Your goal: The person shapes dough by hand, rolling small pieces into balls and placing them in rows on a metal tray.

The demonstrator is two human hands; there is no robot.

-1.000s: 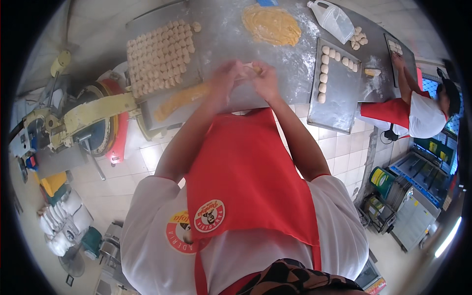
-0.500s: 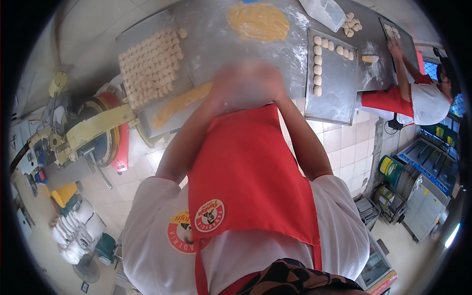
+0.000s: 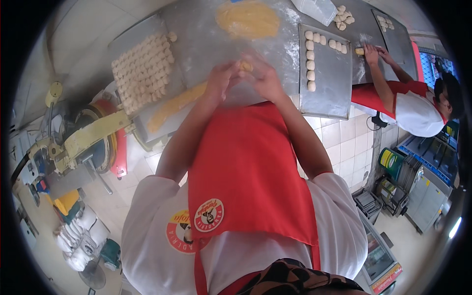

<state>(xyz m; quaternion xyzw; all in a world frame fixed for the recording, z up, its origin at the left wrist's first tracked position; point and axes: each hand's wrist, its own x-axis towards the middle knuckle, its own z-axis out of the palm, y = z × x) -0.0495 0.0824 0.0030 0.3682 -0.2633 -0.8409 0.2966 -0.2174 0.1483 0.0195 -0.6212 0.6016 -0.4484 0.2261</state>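
My left hand (image 3: pixel 221 81) has curled fingers at a small piece of yellow dough (image 3: pixel 245 66), held at the table's near edge. My right hand (image 3: pixel 265 81) is on the other side of that piece, its fingers smeared by motion. A long yellow dough strip (image 3: pixel 179 103) lies left of my hands. Farther left, a tray is packed with pale dough pieces (image 3: pixel 142 71). A flattened yellow dough mass (image 3: pixel 248 19) lies beyond my hands, and a metal tray (image 3: pixel 324 93) with several dough balls (image 3: pixel 310 65) is to their right.
A co-worker (image 3: pixel 418 108) in red and white works at the right with both hands on a yellow piece (image 3: pixel 360 51). A white container (image 3: pixel 319 10) and loose dough balls (image 3: pixel 344 18) sit at the back. A cream-coloured machine (image 3: pixel 83 140) stands at the left.
My fingers have shifted around the small dough piece. The co-worker's hands have left the far tray for a yellow piece on the table. The view has drifted slightly.
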